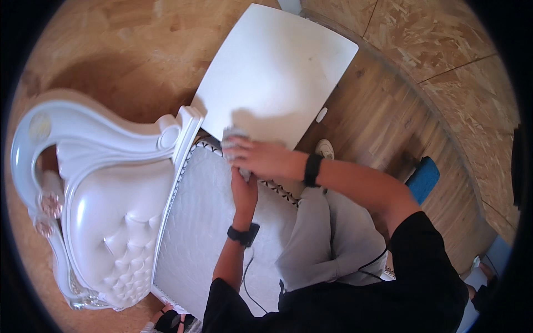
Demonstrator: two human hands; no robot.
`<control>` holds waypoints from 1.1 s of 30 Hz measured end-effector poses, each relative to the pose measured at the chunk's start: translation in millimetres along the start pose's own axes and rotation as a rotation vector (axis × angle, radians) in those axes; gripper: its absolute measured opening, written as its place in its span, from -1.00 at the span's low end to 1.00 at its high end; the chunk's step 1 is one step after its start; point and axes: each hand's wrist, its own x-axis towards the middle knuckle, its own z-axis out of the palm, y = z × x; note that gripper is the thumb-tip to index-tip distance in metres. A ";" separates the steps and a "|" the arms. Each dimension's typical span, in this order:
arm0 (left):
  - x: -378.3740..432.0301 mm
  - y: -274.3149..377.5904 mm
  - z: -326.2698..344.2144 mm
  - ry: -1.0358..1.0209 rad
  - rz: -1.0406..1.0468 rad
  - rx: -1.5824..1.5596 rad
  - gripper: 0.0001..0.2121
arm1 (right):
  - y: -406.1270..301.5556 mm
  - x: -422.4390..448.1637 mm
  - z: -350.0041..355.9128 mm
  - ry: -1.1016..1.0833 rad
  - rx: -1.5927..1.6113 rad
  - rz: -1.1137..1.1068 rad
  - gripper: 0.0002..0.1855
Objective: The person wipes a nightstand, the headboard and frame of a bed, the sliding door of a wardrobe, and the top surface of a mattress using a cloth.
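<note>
A small bunched grey thing, seemingly a cloth (234, 134), is between my hands above the near edge of a white tabletop (283, 62). My right hand (262, 157), with a black band on its wrist, is closed over it. Just below, my left hand (244, 187) grips its lower end; that wrist wears a black watch. Both hands are close together at the corner where the tabletop meets a bed's patterned edge trim (283, 193). The fingers are partly blurred, and the grey thing is largely hidden by them.
The pale mattress (195, 216) lies beneath my left arm, beside a white tufted headboard (120, 233). A thin black cable (247, 287) runs over it. A blue object (424, 179) and a white shoe (325, 148) are on the wood floor side. Parts of other people show at the lower edges.
</note>
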 end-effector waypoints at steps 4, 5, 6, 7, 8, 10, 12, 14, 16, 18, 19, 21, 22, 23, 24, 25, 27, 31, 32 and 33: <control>62.3 37.2 49.6 -0.058 0.087 0.306 -0.59 | 54.8 -36.6 -40.0 0.033 -0.002 0.356 -0.13; 67.6 45.7 54.7 -0.092 0.123 0.437 -0.59 | 57.5 -46.6 -35.4 0.011 0.017 0.365 -0.13; 68.1 52.6 60.1 -0.109 0.110 0.422 -0.59 | 56.8 -56.4 -37.9 0.002 0.005 0.434 -0.12; 68.0 58.1 62.8 -0.171 0.057 0.425 -0.60 | 54.8 -62.1 -39.4 0.000 -0.008 0.501 -0.12; 66.8 61.2 62.9 -0.234 0.002 0.428 -0.60 | 49.9 -65.6 -38.7 0.003 -0.012 0.522 -0.15; 55.8 62.1 59.5 -0.338 -0.083 0.439 -0.61 | 36.4 -71.6 -45.2 -0.110 0.042 0.556 -0.17; 36.4 57.5 51.0 -0.433 -0.172 0.455 -0.63 | 20.0 -73.1 -41.0 -0.220 0.101 0.576 -0.20; 15.3 51.7 44.6 -0.495 -0.229 0.470 -0.63 | 6.5 -78.4 -27.4 -0.336 0.080 0.495 -0.23; 0.5 41.2 30.8 -0.497 -0.318 0.421 -0.64 | -4.6 -65.6 -19.4 -0.360 0.097 0.487 -0.25; 2.6 34.4 21.6 -0.508 -0.406 0.374 -0.65 | -9.6 -51.6 -13.2 -0.333 0.140 0.503 -0.37; 4.8 34.4 16.2 -0.480 -0.416 0.362 -0.65 | -10.0 -47.2 -9.9 -0.338 0.146 0.506 -0.37; 13.9 30.8 11.4 -0.446 -0.423 0.348 -0.66 | 0.4 -39.5 -4.5 -0.342 0.133 0.470 -0.47; 19.8 27.4 11.2 -0.422 -0.430 0.342 -0.66 | 10.7 -34.1 -2.3 -0.342 0.127 0.466 -0.47; 27.0 24.4 12.3 -0.400 -0.435 0.336 -0.66 | 21.9 -28.2 0.4 -0.293 0.095 0.429 -0.49; 36.0 26.2 13.9 -0.371 -0.435 0.342 -0.67 | 30.7 -25.5 4.0 -0.247 0.071 0.396 -0.52; 46.9 28.1 15.1 -0.308 -0.378 0.328 -0.66 | 39.6 -18.9 1.6 -0.250 0.073 0.402 -0.52; 76.5 37.9 26.2 -0.213 -0.323 0.281 -0.67 | 64.6 -9.4 -6.4 -0.127 0.014 0.444 -0.53; 140.2 79.4 60.6 -0.215 -0.276 0.263 -0.70 | 110.0 -9.5 -53.9 -0.101 -0.063 0.566 -0.51; 151.1 91.2 71.7 -0.241 -0.275 0.246 -0.71 | 117.4 -14.7 -71.6 -0.112 -0.067 0.569 -0.51; 155.8 99.1 85.1 -0.244 -0.274 0.233 -0.71 | 123.7 -23.2 -94.4 -0.099 -0.012 0.627 -0.46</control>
